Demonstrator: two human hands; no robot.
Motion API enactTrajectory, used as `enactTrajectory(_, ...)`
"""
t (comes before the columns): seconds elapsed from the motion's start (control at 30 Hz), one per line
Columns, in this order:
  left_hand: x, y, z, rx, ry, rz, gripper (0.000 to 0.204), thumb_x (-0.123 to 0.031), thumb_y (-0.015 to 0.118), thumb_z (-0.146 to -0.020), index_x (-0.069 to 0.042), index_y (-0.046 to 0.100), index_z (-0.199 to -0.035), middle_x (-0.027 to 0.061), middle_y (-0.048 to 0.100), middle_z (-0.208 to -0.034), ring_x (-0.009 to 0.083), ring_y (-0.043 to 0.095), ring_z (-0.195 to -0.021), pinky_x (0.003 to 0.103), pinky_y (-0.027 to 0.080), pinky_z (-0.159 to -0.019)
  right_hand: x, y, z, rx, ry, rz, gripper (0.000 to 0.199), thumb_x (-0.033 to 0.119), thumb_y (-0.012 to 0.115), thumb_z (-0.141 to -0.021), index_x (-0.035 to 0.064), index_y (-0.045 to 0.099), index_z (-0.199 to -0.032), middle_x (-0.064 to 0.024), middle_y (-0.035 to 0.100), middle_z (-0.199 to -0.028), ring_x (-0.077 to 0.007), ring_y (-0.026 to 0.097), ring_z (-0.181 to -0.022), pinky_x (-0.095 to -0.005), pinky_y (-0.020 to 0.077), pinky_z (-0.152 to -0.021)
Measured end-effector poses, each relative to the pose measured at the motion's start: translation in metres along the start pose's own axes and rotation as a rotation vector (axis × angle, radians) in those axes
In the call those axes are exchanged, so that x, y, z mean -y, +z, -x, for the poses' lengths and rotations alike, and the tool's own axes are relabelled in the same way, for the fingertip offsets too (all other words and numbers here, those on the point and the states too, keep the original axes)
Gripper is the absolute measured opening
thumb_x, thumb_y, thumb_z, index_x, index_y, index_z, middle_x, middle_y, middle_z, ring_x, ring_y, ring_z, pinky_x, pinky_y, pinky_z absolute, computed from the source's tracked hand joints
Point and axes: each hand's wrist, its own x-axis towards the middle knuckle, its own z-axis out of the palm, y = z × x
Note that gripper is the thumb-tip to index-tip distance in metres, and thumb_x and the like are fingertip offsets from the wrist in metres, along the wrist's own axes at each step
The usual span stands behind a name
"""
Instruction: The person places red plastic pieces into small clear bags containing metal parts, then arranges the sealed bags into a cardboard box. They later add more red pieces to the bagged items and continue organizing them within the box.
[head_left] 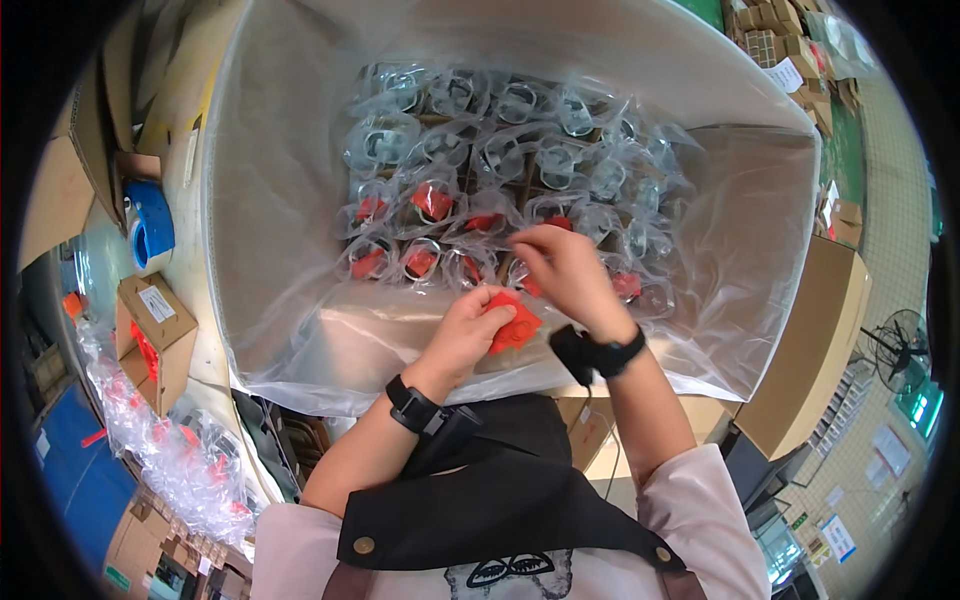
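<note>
My left hand (468, 330) is closed on some flat red packets (516, 326), its thumb pressed on top, at the near side of a large lined carton. My right hand (568, 272) hovers over the near rows of clear glasses (557, 165). Its thumb and forefinger are a little apart, and nothing shows between them. The glasses are wrapped in clear plastic bags and stand in rows within the carton. Several in the two near rows have a red packet (432, 203) in them; the far rows show none. Just behind my right hand, a red piece (558, 222) is partly hidden.
A clear plastic liner (290, 200) covers the carton's walls. At the left stand a small open carton (157, 340) with red contents, a blue tape roll (150, 228) and a heap of bagged red pieces (190, 450). A tall cardboard box (825, 340) and a fan (897, 350) stand at right.
</note>
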Motion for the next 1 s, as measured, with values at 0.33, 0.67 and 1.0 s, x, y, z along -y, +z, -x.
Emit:
enactTrajectory(0.33, 0.001, -0.014, 0.019, -0.203, 0.018, 0.033, 0.02, -0.016, 0.054, -0.096, -0.003, 0.056, -0.111, 0.0052, 0.067, -0.092, 0.009, 0.062, -0.071, 0.019, 0.041, -0.052, -0.044, 0.1, -0.074, 0.327, -0.103, 0.784, 0.016, 0.012, 0.056, -0.077, 0.0077, 0.071, -0.081, -0.0162, 0.069, -0.084, -0.0319, 0.069, -0.079, -0.042, 0.0547, -0.067)
enactTrajectory(0.67, -0.011, -0.013, 0.02, -0.13, 0.034, 0.191, 0.023, -0.019, 0.056, -0.096, -0.004, 0.056, -0.113, 0.0045, 0.064, -0.1, 0.0092, 0.061, -0.085, 0.024, 0.049, -0.068, 0.006, -0.007, -0.016, -0.131, 0.088, 0.255, 0.014, 0.015, 0.065, -0.084, 0.0013, 0.066, -0.083, -0.0144, 0.065, -0.073, -0.0308, 0.064, -0.066, -0.039, 0.0507, -0.062)
enactTrajectory(1.0, -0.015, 0.033, -0.01, -0.012, 0.025, -0.081, 0.026, -0.023, 0.058, -0.095, -0.003, 0.061, -0.112, -0.001, 0.063, -0.09, 0.0051, 0.056, -0.075, 0.022, 0.047, -0.065, -0.08, -0.073, 0.033, -0.379, 0.448, 0.337, 0.015, 0.017, 0.064, -0.084, 0.0023, 0.066, -0.089, -0.0195, 0.066, -0.074, -0.037, 0.065, -0.069, -0.0439, 0.0518, -0.063)
